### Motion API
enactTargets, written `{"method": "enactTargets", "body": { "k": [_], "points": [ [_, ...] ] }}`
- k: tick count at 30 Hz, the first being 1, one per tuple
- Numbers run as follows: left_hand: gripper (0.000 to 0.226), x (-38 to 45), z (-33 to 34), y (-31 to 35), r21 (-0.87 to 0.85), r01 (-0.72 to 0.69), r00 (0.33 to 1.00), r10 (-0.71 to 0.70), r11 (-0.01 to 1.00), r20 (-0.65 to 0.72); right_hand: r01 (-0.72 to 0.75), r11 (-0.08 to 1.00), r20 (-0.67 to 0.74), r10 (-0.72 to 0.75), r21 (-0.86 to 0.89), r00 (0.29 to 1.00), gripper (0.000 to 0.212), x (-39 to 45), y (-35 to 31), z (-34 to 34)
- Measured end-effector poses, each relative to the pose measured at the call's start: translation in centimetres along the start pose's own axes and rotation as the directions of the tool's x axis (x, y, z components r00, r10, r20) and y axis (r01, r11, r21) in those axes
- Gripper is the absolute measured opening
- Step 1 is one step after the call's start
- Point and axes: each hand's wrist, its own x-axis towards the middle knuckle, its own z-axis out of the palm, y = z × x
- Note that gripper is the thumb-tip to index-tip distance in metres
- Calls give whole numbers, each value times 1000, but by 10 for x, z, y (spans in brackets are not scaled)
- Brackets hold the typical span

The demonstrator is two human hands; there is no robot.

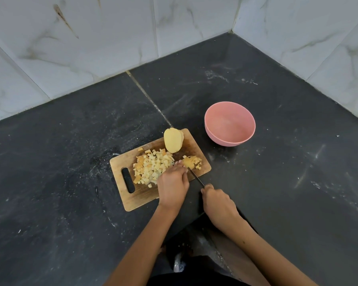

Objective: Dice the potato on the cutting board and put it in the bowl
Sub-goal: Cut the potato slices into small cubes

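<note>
A wooden cutting board [132,200] lies on a dark stone worktop [277,182] set into a corner of pale marble-patterned wall tiles [91,38]. The left hand [173,185] rests on the board, its fingers [179,165] bent down and pressed together onto a small potato piece [191,162] that is already partly cut, with a few loose cubes just beyond and to the right of the fingertips. The right hand [217,204] sits off the near right edge of the board, its fingers curled tight round the handle of a knife [196,179]; the handle itself is hidden inside the grip. The thin blade runs from that hand up toward the left fingers and meets the potato piece right beside them.

Just left of the left fingers lies a heap of diced potato [151,168], touching the hand on that side. Beyond the fingers, at the far edge of the board, sits 1 uncut potato half [173,140], apart from the heap. A pink bowl [229,123] stands on the worktop further off, beyond and to the right of both hands, near the board's far corner but not touching it; nothing shows inside it.
</note>
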Motion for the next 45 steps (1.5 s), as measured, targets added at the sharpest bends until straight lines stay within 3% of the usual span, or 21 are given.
{"method": "enactTargets", "body": {
  "k": [4, 8, 13, 17, 24, 35, 45],
  "points": [
    [16, -2, 0, -3, -12, -40, 999, 40, 999, 3, 8, 999, -15, -9, -40, 1000, 33, -11, 7, 4],
    [17, -3, 0, -7, -1, -85, 996, 85, 996, 0, 32, 998, -48, -29, 51, 998, 28, -22, 13, 4],
    [12, -11, 1, -11, 163, -174, 972, 196, 971, -131, 73, 979, -148, -45, 191, 988, 32, -9, 3, -8],
    [7, -14, -3, -15, 144, -38, 982, 63, 989, -175, 100, 984, -162, -75, 148, 984, 34, 8, -11, -6],
    [7, -7, -1, -15, 77, 77, 982, -63, 994, -178, 117, 988, -136, -102, 103, 985, 34, 17, -19, -1],
    [11, 0, 2, -14, 8, 166, 978, -164, 986, -131, 43, 990, -46, -49, -133, 998, 25, 23, -32, 3],
    [11, 1, 3, -13, -6, 145, 984, -145, 989, -106, 53, 998, -44, -55, -45, 998, 31, 16, -17, 2]
  ]
}}
